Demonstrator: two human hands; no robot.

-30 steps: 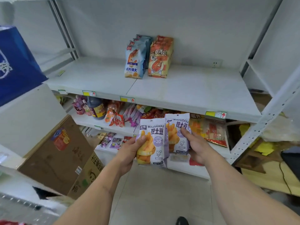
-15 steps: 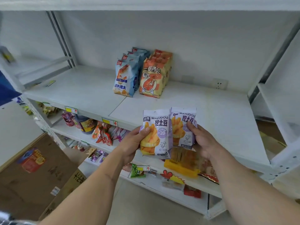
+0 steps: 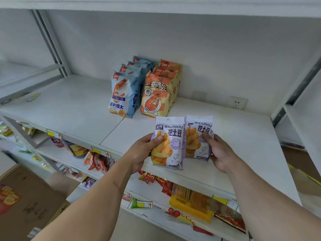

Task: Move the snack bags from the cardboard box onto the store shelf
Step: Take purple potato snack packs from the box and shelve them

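Observation:
I hold two purple-and-white potato snack bags upright over the front edge of the white store shelf (image 3: pixel 73 108). My left hand (image 3: pixel 141 151) grips the nearer bag (image 3: pixel 171 146) by its left side, thumb on the front. My right hand (image 3: pixel 219 152) grips the second bag (image 3: pixel 197 140) by its right side. The two bags overlap slightly in the middle. The cardboard box (image 3: pixel 29 204) lies low at the left, only partly in view.
On the shelf stand a row of blue shrimp chip bags (image 3: pixel 124 94) and a row of orange shrimp bags (image 3: pixel 159 94), near the back wall. A wall socket (image 3: pixel 237 103) is behind. Lower shelves (image 3: pixel 156 214) hold assorted snacks and a dark bottle (image 3: pixel 78 150).
Both hands have risen with the two bags from below the shelf to its front edge. My view has lifted and moved closer; the box has slid down to the lower left.

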